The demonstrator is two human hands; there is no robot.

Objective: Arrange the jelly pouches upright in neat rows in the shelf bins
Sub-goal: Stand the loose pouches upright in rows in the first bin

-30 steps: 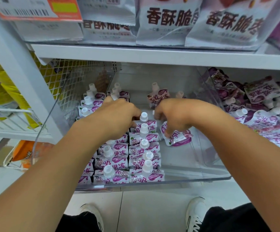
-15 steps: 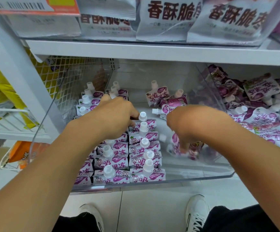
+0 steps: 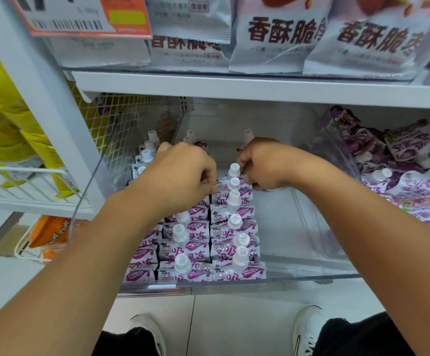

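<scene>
Inside the clear bin (image 3: 311,277), the pouches (image 3: 234,229) stand upright in rows along its left half, caps up, running from the front wall toward 12 o'clock. My left hand (image 3: 183,176) is curled shut over the middle row, fingers pinching at a pouch I can't quite make out. My right hand (image 3: 262,167) sits at the far end of the right row, fingers closed on a pouch there, beside a white cap. The bin's right half lies bare. At 2 o'clock a second bin (image 3: 337,140) holds loose purple pouches in a heap. Silver snack bags (image 3: 280,34) hang on the shelf (image 3: 234,84) above. Both forearms reach forward, wrists bent down.
</scene>
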